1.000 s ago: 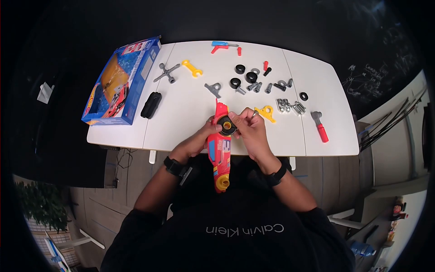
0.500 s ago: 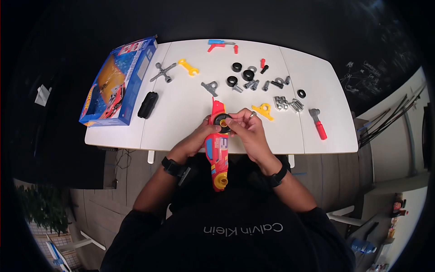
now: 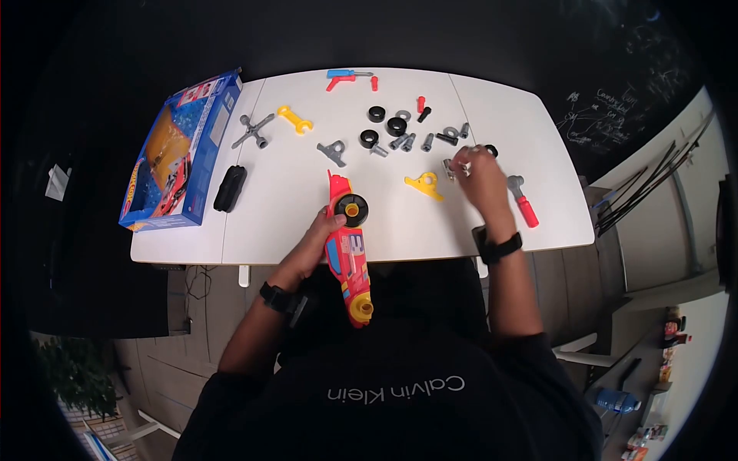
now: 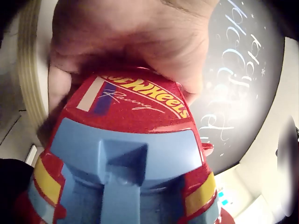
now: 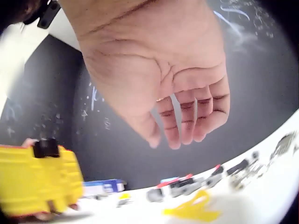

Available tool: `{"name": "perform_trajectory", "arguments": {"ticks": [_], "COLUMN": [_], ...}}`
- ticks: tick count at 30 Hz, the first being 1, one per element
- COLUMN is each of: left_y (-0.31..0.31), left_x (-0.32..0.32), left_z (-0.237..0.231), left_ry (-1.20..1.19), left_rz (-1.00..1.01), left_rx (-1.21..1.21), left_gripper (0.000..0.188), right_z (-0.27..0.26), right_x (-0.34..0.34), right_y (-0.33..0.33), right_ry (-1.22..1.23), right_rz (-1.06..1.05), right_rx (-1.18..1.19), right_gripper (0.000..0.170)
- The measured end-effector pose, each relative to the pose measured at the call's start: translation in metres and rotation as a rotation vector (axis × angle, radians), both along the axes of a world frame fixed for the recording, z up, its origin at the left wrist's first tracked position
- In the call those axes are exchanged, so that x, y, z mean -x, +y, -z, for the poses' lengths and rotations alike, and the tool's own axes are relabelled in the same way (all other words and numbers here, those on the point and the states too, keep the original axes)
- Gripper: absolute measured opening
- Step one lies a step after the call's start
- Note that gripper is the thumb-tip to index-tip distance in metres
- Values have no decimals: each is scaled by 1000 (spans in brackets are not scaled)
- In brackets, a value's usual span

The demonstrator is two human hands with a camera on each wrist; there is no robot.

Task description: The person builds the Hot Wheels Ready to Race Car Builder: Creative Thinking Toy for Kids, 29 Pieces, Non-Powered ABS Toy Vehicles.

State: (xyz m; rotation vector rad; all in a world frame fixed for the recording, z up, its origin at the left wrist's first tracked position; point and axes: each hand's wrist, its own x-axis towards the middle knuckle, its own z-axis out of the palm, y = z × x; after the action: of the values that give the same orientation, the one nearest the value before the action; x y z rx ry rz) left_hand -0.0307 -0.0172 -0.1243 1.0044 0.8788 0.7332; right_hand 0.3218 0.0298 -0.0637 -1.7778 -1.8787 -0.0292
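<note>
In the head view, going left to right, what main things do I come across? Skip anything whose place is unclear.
Box → cross wrench → yellow wrench → car → yellow bracket → right hand → red-handled tool.

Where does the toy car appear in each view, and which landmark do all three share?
Head: the car is near the centre, in the left hand.
Left wrist: the car fills the lower middle and left, showing red and blue.
Right wrist: the car is at the lower left, cut off by the edge, showing mostly yellow.
Shared landmark: the dark board with chalk writing.
</note>
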Motion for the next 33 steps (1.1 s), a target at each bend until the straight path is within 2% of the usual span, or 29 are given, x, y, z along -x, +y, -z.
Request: {"name": "perform_trajectory", "arguments": {"ticks": [2, 4, 8, 10, 13, 15, 17, 18, 20, 22, 23, 24, 25, 28, 30, 33], "left_y": [1, -1, 2, 0, -3, -3, -2, -2, -4, -8, -11, -13, -14, -13, -12, -11], "left_x": [0, 0, 2, -1, -2, -1, -2, -4, -9, -14, -17, -21, -23, -27, -27, -29], "left_z": [5, 7, 16, 14, 8, 8, 8, 6, 1, -15, -23, -28, -32, -38, -38, -33], "left_ry": [1, -11, -46, -88, -90, -79, -94, -97, -83, -52, -19, -10, -11, 4, -11, -44], "left_rz": [-6, -25, -38, -28, -45, -51, -28, -34, -74, -91, -99, -138, -139, -127, -131, -127], "left_rx": [-16, -8, -31, -49, -33, -22, -30, -29, -15, 7, 26, 30, 33, 11, -26, -79], "left_gripper": [77, 77, 77, 75, 74, 73, 75, 75, 74, 73, 72, 68, 68, 63, 56, 50], "right_z": [-2, 12, 23, 30, 39, 35, 23, -6, -32, -77, -98, -112, -115, -119, -116, -107], "right_x": [-25, -43, -40, -35, -34, -34, -36, -20, -5, 36, 56, 70, 80, 93, 96, 101], "right_y": [28, 57, 92, 107, 120, 113, 105, 92, 66, 18, -7, -25, -36, -47, -45, -42], "right_ry": [28, -113, -225, -315, -359, -327, -149, 6, 130, 316, 299, 113, 150, 160, 52, -40], "right_rz": [56, 45, 9, 92, 101, 81, -11, 9, -260, -612, -698, -755, -819, -770, -807, -834], "right_rx": [42, 22, 112, 275, 311, 289, 152, 232, 39, 100, 185, 146, 118, 233, 268, 202], "right_gripper": [15, 21, 26, 30, 31, 28, 19, 20, 24, 31, 29, 26, 22, 16, 16, 14]}}
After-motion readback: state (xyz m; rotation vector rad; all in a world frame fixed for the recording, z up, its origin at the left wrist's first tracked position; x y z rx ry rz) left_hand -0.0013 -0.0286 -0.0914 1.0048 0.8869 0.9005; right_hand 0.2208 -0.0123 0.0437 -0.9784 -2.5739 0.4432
